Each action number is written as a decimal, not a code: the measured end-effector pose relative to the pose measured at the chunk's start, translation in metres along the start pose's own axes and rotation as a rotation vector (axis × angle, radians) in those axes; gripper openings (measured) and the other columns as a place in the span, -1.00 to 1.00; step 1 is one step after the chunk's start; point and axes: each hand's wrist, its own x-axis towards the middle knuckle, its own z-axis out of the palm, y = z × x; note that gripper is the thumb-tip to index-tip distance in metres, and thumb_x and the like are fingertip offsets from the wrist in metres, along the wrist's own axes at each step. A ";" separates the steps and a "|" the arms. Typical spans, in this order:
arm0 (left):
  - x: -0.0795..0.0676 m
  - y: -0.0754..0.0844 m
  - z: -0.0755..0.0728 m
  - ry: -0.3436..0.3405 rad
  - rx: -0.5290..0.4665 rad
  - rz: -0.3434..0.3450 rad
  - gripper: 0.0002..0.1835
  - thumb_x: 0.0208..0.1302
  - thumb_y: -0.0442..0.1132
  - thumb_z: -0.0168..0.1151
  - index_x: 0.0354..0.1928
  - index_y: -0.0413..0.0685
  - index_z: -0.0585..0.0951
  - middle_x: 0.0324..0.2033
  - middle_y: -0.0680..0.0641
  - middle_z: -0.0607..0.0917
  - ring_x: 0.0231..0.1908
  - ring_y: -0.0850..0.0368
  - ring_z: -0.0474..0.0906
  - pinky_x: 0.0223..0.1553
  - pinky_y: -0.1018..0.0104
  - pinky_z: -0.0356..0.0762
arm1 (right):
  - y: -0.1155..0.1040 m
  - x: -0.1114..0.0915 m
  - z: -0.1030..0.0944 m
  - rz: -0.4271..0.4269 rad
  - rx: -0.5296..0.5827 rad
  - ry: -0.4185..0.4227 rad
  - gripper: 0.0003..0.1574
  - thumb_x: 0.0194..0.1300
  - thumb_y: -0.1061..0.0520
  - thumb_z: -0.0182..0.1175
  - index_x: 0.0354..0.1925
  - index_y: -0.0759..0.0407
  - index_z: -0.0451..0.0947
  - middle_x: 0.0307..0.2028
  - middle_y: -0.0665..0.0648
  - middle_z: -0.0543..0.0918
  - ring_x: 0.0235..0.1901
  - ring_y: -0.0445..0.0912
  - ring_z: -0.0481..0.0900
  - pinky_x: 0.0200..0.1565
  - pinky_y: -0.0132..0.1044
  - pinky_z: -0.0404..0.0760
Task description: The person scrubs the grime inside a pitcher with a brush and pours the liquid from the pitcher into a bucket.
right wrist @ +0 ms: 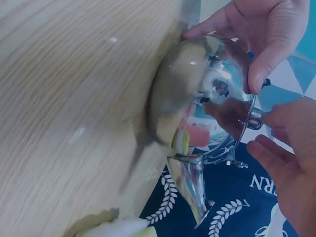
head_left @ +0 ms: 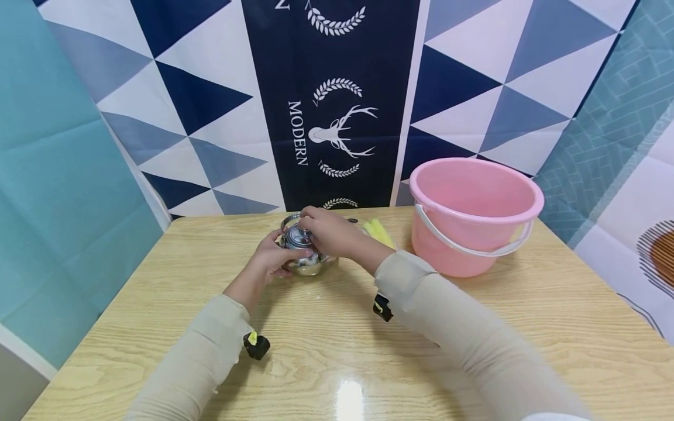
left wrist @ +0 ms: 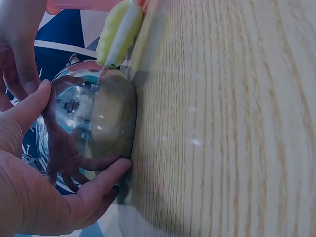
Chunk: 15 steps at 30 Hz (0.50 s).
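Right hand (head_left: 333, 231) up on top of the kettle, fingertips on the knob (right wrist: 254, 119) of the lid (head_left: 299, 237), and it looks like a pinch, thumb on one side, finger on the other. Down the flank, the left hand (head_left: 271, 255) has the round body wrapped, thumb high on the shiny side, fingers spread low toward the base: a bracing grip, by the look of it. So this is lid work, in my judgement, one hand steadying and one on the knob; whether the lid sits fully home or is a touch loose, I cannot tell from here. The kettle (head_left: 310, 270) itself appears to rest on the table (head_left: 316, 339), near its far edge, with the spout (right wrist: 187, 182) pointing off to the person's right. What does the next move call for? A firm pinch and a straight line, up or down, with that left hand holding the body quiet; any sideways tug could tip the whole thing on that smooth wood. Just beyond the spout lies a yellow sponge (head_left: 379, 233), and farther right stands the pink bucket (head_left: 458, 245), upright, well apart from the left hand's hold.
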 end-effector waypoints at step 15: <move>0.002 -0.001 -0.002 -0.028 0.007 0.010 0.02 0.09 -0.36 0.47 0.51 0.14 0.08 0.24 -0.23 0.39 -0.41 0.05 0.44 -0.42 0.12 0.58 | -0.003 0.021 0.004 0.048 -0.063 -0.176 -0.72 0.12 0.26 0.36 -0.14 0.17 0.69 -0.09 0.09 0.62 -0.10 -0.03 0.55 -0.01 -0.26 0.54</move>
